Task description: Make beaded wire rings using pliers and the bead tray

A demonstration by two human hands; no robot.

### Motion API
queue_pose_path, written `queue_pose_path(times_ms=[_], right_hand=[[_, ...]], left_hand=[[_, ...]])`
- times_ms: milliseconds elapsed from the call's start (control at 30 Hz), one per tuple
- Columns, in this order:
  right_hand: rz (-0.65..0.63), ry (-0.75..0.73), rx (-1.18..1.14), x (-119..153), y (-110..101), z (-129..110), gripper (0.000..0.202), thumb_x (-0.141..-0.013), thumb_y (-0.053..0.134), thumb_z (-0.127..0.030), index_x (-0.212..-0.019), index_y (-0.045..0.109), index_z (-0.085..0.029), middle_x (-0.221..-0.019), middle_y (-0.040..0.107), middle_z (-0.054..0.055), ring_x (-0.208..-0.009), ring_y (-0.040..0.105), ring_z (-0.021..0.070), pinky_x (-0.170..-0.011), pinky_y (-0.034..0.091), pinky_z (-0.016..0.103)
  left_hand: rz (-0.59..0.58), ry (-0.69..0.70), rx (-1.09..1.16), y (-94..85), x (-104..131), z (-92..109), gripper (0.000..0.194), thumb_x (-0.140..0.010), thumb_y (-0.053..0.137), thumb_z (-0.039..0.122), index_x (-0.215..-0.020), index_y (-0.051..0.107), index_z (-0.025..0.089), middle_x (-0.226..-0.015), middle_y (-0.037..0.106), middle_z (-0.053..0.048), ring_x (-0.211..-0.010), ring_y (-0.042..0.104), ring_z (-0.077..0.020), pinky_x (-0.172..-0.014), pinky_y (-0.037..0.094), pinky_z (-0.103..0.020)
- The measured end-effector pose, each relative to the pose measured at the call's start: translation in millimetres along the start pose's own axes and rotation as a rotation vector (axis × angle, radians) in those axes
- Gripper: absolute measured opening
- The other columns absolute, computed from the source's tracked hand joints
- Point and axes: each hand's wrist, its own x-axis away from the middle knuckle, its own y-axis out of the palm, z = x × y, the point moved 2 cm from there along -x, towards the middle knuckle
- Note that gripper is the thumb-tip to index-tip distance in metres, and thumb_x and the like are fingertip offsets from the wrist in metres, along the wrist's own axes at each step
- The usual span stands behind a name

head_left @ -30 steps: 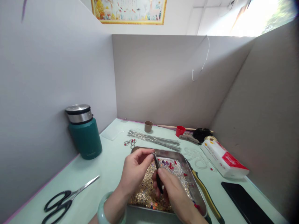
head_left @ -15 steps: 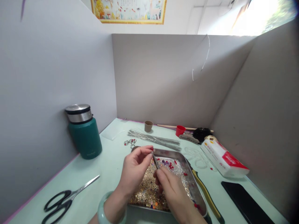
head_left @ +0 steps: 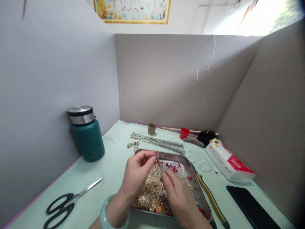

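Note:
Over the metal tray (head_left: 207,203) of loose beads, my left hand (head_left: 135,170) pinches a tiny beaded piece (head_left: 157,154) between thumb and index finger. Clear and reddish bits of it show past the fingertips; the rest is hidden. My right hand (head_left: 177,192) grips slim pointed metal tweezers (head_left: 160,164), whose tip meets the piece at the left fingertips. Below both hands lie gold beads (head_left: 150,192), with red, purple and clear ones toward the tray's far right. A pale green bangle (head_left: 105,211) circles my left wrist.
Scissors (head_left: 71,203) and a green flask (head_left: 87,136) stand left. Thin wires (head_left: 158,143), a beaded strand (head_left: 132,145), a brown cup (head_left: 152,128) and a red cup (head_left: 184,133) lie behind. Yellow-handled pliers (head_left: 212,198), a phone (head_left: 252,206) and a tissue pack (head_left: 230,162) are right.
The tweezers have turned slightly and their tip has shifted at the beaded piece. More clear bead shows at my left fingertips now. The view has shifted a little.

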Motion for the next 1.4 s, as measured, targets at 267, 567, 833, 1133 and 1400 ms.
queue_pose_path(times_ms=[267,567,833,1133,1400], right_hand=[[0.006,0.01,-0.016,-1.5,-1.8,-2.4,0.034,-0.096,0.033,-0.04,-0.071,0.046,-0.022,-0.066,0.055,0.001,-0.061,0.05,0.0174,-0.057,0.031,0.028],[0.04,-0.007,0.028,-2.5,-4.6,-4.0,0.031,-0.096,0.034,-0.037,-0.072,0.049,-0.022,-0.068,0.058,0.001,-0.063,0.052,0.0179,-0.058,0.033,0.028],[-0.007,0.03,0.028,-2.6,-5.2,-3.0,0.032,-0.096,0.033,-0.04,-0.071,0.044,-0.022,-0.069,0.056,0.001,-0.064,0.05,0.0183,-0.058,0.03,0.028],[-0.006,0.047,-0.01,-1.8,-1.4,0.3,0.034,-0.096,0.031,-0.043,-0.071,0.043,-0.022,-0.065,0.052,0.0,-0.061,0.048,0.0177,-0.056,0.027,0.028],[-0.073,0.077,-0.19,-2.6,-1.5,-1.3,0.037,-0.096,0.031,-0.044,-0.072,0.047,-0.021,-0.066,0.051,-0.001,-0.063,0.049,0.0158,-0.058,0.033,0.027]], left_hand=[[0.036,0.068,-0.08,-1.5,0.4,1.9,0.011,-0.075,0.065,0.024,-0.081,0.069,0.015,-0.1,0.071,-0.009,-0.095,0.065,-0.0209,-0.089,0.051,-0.035],[0.032,0.193,-0.183,-4.2,0.4,-0.6,0.01,-0.078,0.062,0.022,-0.081,0.07,0.017,-0.104,0.069,-0.009,-0.098,0.064,-0.0218,-0.088,0.052,-0.035],[0.022,0.232,-0.215,-4.3,0.9,0.0,0.01,-0.079,0.061,0.021,-0.082,0.071,0.018,-0.105,0.069,-0.007,-0.1,0.063,-0.02,-0.091,0.05,-0.033],[-0.028,-0.057,-0.007,-2.2,-0.7,0.0,0.018,-0.075,0.066,0.026,-0.089,0.07,0.014,-0.09,0.073,-0.009,-0.084,0.066,-0.0204,-0.081,0.053,-0.036],[-0.033,-0.043,-0.013,-2.6,-1.0,4.0,0.017,-0.076,0.066,0.026,-0.087,0.069,0.014,-0.087,0.072,-0.008,-0.082,0.065,-0.0178,-0.08,0.052,-0.032]])
